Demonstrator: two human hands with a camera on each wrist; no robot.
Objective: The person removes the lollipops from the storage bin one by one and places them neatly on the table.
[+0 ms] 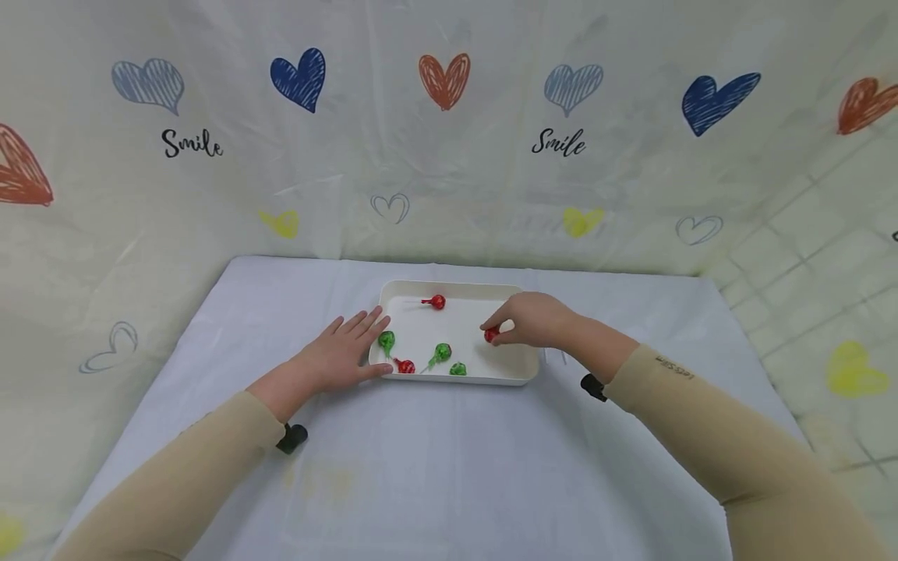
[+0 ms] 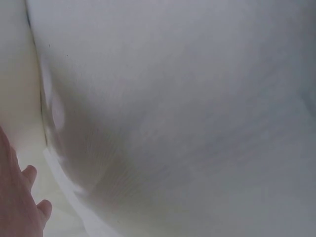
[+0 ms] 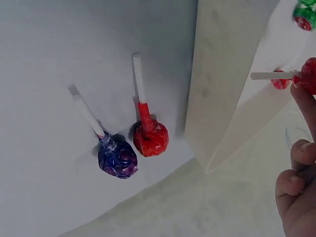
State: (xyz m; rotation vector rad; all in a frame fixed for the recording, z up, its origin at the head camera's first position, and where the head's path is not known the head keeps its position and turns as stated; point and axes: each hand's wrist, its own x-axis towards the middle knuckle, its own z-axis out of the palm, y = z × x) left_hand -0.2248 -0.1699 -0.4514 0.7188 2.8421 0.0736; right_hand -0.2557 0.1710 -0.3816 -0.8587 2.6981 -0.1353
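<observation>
My right hand (image 1: 539,318) pinches a red-wrapped lollipop (image 1: 490,334) over the right part of a white tray (image 1: 528,376). In the right wrist view the lollipop's white stick points left from the fingers. My left hand (image 1: 337,354) lies with fingers spread at the tray's left end, fingertips right at the rim. Inside the tray are a red lollipop (image 1: 438,301) near the far side, another red one (image 1: 404,365) at the near left, and three green ones: one at the left (image 1: 387,340), one in the middle (image 1: 442,353), one by the near wall (image 1: 458,368).
Outside the tray, the right wrist view shows a purple-blue lollipop (image 3: 117,160) and a red lollipop (image 3: 151,138) lying side by side on the white tablecloth (image 1: 421,467). Behind the table hangs a pale curtain (image 1: 484,179) printed with hearts.
</observation>
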